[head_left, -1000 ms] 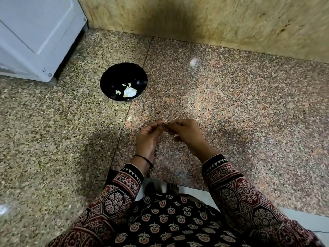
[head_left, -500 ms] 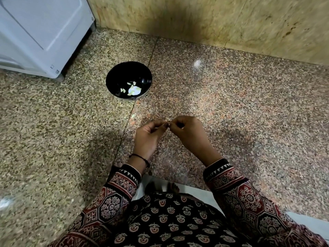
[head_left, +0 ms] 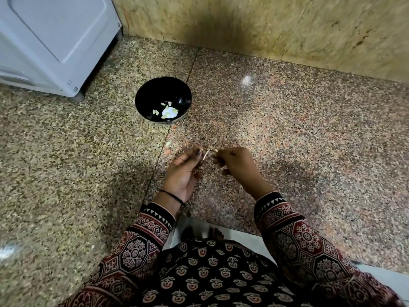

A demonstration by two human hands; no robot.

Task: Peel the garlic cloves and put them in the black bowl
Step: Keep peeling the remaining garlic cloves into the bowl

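Currently mid-peel, one clove in hand. Both hands are over the counter (head_left: 287, 140), on the near side of the bowl (head_left: 155, 90) and well apart from it.

Left hand (head_left: 183, 173): thumb and forefinger pinch the end of a thin pale strip of skin (head_left: 206, 154); the other fingers curl loosely underneath. Right hand (head_left: 236, 165): fingertips bunched tight on the clove. It's mostly hidden inside that pinch, so no telling how much skin is left on it. The strip spans the small gap between the two pinches. Reads as the left hand pulling and the right anchoring, but that's a judgement from the pose.

Bowl: a few peeled cloves (head_left: 169, 112) lie in the bottom, toward its near-right side. So the task is partway done. How many unpeeled ones remain isn't visible.

Next move, likely: finish stripping, drop the skin outside the bowl, and check the clove is clean. Then reach forward-left with the right hand and release over the bowl. That calls for a firm pinch until past the rim, since a small slick clove would be easy to lose on speckled granite. Other risk: skin sticks to the fingers and lands in the bowl too.

White appliance (head_left: 55, 41) sits back-left of the bowl, not involved.
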